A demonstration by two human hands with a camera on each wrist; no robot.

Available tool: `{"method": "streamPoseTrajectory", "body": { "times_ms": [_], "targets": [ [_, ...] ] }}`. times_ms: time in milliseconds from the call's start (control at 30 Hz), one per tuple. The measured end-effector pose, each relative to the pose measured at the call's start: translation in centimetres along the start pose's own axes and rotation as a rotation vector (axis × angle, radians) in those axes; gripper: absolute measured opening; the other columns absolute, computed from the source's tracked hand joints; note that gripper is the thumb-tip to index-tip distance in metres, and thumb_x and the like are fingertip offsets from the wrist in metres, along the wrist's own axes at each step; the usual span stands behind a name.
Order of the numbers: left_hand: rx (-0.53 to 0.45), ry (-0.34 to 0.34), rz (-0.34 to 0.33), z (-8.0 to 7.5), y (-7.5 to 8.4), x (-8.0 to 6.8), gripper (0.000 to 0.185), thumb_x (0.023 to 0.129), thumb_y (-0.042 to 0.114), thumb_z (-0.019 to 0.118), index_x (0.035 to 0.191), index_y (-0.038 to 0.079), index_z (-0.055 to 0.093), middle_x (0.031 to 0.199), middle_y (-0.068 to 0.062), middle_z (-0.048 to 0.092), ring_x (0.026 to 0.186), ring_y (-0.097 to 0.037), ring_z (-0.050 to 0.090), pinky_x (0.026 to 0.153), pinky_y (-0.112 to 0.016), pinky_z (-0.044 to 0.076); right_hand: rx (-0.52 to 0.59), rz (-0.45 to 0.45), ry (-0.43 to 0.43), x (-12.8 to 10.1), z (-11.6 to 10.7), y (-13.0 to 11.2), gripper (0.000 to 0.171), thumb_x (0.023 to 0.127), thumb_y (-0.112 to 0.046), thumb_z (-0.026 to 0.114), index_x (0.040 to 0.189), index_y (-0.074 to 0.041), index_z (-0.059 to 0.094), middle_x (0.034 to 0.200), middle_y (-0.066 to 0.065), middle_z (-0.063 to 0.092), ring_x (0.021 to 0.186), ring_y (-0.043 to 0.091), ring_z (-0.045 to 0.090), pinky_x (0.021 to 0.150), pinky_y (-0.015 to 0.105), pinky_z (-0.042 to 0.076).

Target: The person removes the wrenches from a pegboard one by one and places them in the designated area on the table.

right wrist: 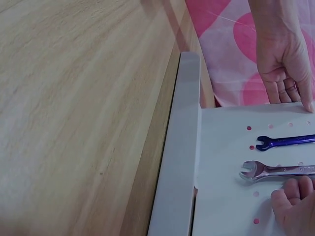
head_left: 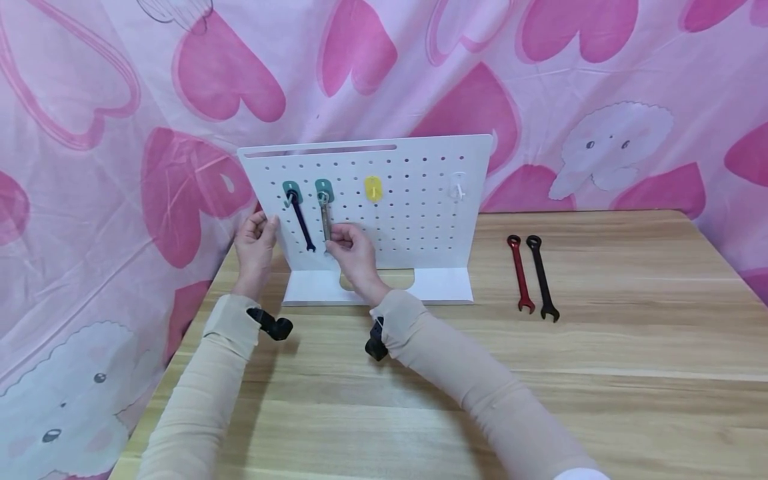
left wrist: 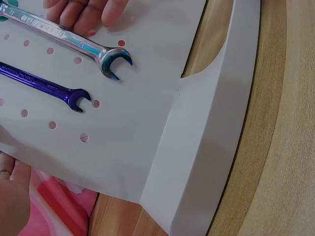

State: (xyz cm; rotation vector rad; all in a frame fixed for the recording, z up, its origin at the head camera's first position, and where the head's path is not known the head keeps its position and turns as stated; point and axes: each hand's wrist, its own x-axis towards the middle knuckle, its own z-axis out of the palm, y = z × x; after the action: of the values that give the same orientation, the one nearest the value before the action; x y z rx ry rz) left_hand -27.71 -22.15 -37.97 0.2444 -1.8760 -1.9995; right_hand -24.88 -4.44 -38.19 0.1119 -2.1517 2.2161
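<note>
Head view shows a wooden counter (head_left: 600,373) against a pink heart-print curtain (head_left: 90,167), carrying a white pegboard (head_left: 420,220) whose left edge the left hand (head_left: 255,248) grips. The right hand (head_left: 355,255) pinches the silver wrench (head_left: 326,220) hanging from a teal hook (head_left: 324,189) right of the blue wrench (head_left: 302,223). If the ring sits shallow, the wrench could slip off; red wrench (head_left: 519,273) and black wrench (head_left: 543,277) lie far right.

A white perforated metal pegboard (head_left: 414,220) stands upright on its base at the back of the light wooden table (head_left: 540,373), before a pink heart-printed cloth (head_left: 120,100). On the board's left part hang a blue wrench (head_left: 302,223) and, just right of it, a silver wrench (head_left: 326,223). The left hand (head_left: 255,250) holds the board's left edge; the right hand (head_left: 354,253) touches the silver wrench's lower end. Right of the board, a red wrench (head_left: 520,273) and a black wrench (head_left: 542,277) lie side by side on the table.
</note>
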Motion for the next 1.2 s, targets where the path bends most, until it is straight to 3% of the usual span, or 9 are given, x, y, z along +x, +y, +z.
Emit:
{"method": "streamPoseTrajectory", "body": {
  "times_ms": [467, 733, 967, 1200],
  "targets": [
    [0.004, 0.002, -0.019, 0.2, 0.0, -0.1, 0.014, 0.089, 0.026, 0.065, 0.101, 0.02, 0.061, 0.091, 0.007, 0.058, 0.087, -0.008, 0.049, 0.079, -0.02, 0.045, -0.064, -0.036, 0.058, 0.2, 0.3, 0.3, 0.013, 0.086, -0.001, 0.064, 0.099, -0.003, 0.064, 0.09, 0.004, 0.059, 0.078, 0.009, 0.052, 0.068, 0.017, 0.046],
    [-0.005, 0.004, -0.029, 0.1, 0.0, -0.1, 0.014, 0.088, 0.025, 0.065, 0.1, 0.02, 0.06, 0.089, 0.006, 0.056, 0.086, -0.008, 0.048, 0.079, -0.018, 0.045, -0.08, -0.037, 0.037, 0.0, 0.1, 0.2, 0.011, 0.087, -0.003, 0.064, 0.098, -0.005, 0.065, 0.09, 0.004, 0.062, 0.078, 0.009, 0.052, 0.067, 0.017, 0.045],
    [0.004, 0.008, 0.02, 0.1, -0.1, 0.0, 0.01, 0.089, 0.022, 0.065, 0.098, 0.021, 0.06, 0.084, 0.007, 0.056, 0.08, -0.006, 0.047, 0.07, -0.016, 0.044, -0.097, -0.038, 0.028, -0.3, -0.1, 0.0, 0.011, 0.086, -0.004, 0.066, 0.097, -0.006, 0.065, 0.087, 0.003, 0.061, 0.075, 0.008, 0.051, 0.064, 0.016, 0.044],
    [0.01, 0.006, 0.02, 0.1, -0.1, 0.0, 0.011, 0.089, 0.023, 0.065, 0.099, 0.02, 0.06, 0.085, 0.006, 0.055, 0.081, -0.007, 0.048, 0.073, -0.016, 0.045, -0.071, -0.028, -0.005, -0.8, -0.4, -0.1, 0.013, 0.086, -0.004, 0.066, 0.098, -0.006, 0.065, 0.087, 0.002, 0.06, 0.074, 0.009, 0.052, 0.064, 0.018, 0.047]
  ]
}}
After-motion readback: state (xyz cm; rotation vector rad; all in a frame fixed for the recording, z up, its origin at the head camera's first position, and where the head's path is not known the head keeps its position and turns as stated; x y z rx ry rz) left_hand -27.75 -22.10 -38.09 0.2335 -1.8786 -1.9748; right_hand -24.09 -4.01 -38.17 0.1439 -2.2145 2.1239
